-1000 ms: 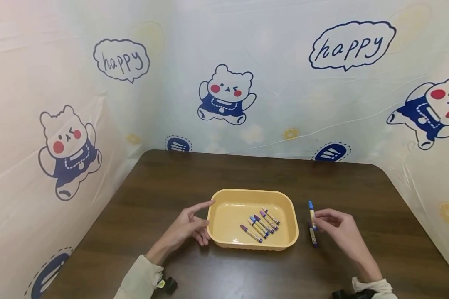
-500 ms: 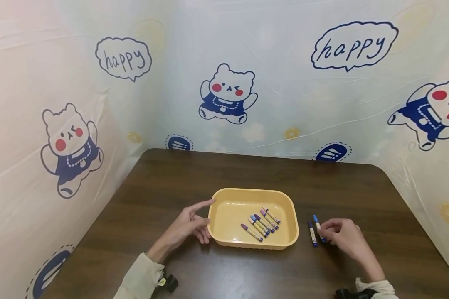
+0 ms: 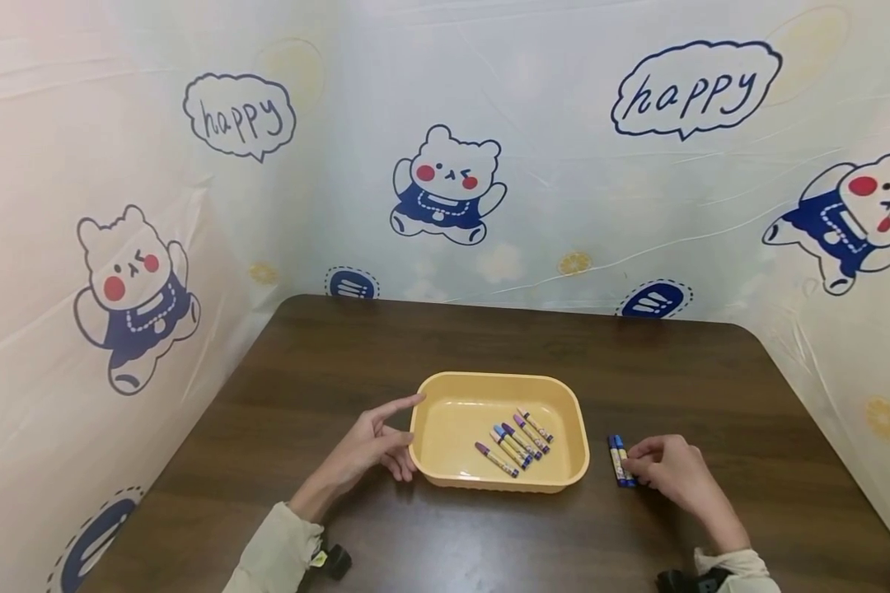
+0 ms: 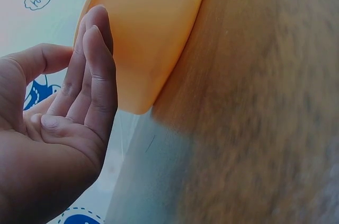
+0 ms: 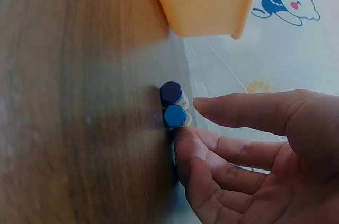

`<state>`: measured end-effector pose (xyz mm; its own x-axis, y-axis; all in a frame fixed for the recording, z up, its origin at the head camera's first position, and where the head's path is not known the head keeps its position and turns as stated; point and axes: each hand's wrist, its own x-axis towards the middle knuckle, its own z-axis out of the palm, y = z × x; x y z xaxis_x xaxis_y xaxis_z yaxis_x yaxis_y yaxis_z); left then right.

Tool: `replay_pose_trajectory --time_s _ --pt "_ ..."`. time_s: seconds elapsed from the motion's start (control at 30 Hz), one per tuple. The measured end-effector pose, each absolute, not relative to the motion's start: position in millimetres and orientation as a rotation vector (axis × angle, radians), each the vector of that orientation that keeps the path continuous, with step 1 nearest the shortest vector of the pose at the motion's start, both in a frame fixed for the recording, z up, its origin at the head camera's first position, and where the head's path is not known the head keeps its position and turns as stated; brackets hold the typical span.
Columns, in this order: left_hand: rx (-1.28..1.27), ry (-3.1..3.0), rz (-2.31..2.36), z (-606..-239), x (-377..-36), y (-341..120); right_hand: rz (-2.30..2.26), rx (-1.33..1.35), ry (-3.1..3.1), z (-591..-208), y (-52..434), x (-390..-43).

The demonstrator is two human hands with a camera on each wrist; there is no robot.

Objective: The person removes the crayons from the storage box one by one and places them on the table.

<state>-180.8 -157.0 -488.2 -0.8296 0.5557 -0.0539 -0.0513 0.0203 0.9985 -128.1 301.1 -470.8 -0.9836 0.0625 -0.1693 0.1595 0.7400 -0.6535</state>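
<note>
Since a second ago, right hand laid its blue crayon beside the dark one, fingers loose; six crayons sit in tray, left hand open.

Head cam looks forward-down over the whole table; left wrist cam sits close, low at the yellow tray side wall; right wrist cam, equally close, faces the tray's opposite end, so all three share the tray.
</note>
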Motion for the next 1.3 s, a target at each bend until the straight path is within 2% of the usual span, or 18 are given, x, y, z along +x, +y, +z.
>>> replay_pose_trajectory --time_s 0.87,1.3 --pt "0.531 1.867 1.872 -487.4 -181.0 -157.1 -1.029 0.146 2.868 -474.4 295.8 -130.3" --pt "0.542 1.859 1.872 -488.3 -181.0 -157.6 -1.014 0.136 2.935 -459.1 301.0 -125.2"
